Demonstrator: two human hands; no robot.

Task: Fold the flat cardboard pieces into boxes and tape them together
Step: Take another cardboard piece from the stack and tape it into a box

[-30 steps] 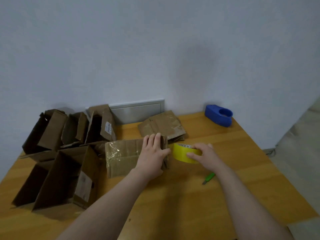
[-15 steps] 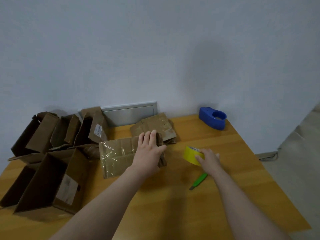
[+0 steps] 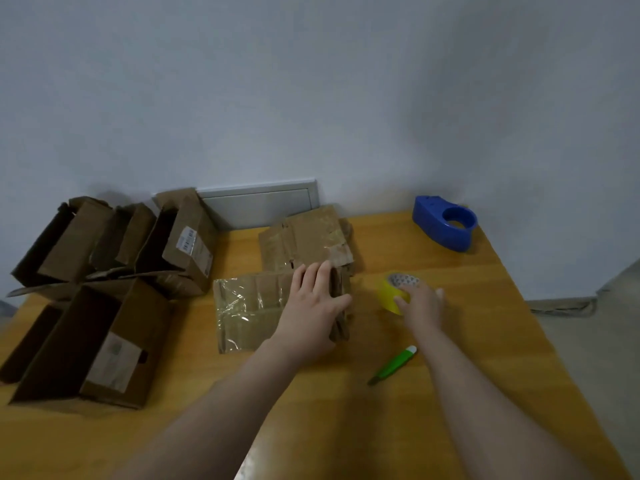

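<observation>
A flattened cardboard piece [image 3: 277, 310] is pressed onto the wooden worktop [image 3: 346, 427] by the left hand [image 3: 311, 311], fingers spread flat, nothing clasped. The yellow tape roll [image 3: 393, 292], just right of it, is clasped by the right hand [image 3: 420, 304]. A green cutter [image 3: 393, 365] lies nearer. Folded boxes [image 3: 104, 306] are gathered far left.

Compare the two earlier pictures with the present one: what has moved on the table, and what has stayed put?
The right hand has drawn the yellow tape roll rightward, away from the flat cardboard piece, opening a gap between them; its grip stays on the roll. The left hand still presses the cardboard flat. The green cutter, blue dispenser and folded boxes are unmoved.
</observation>
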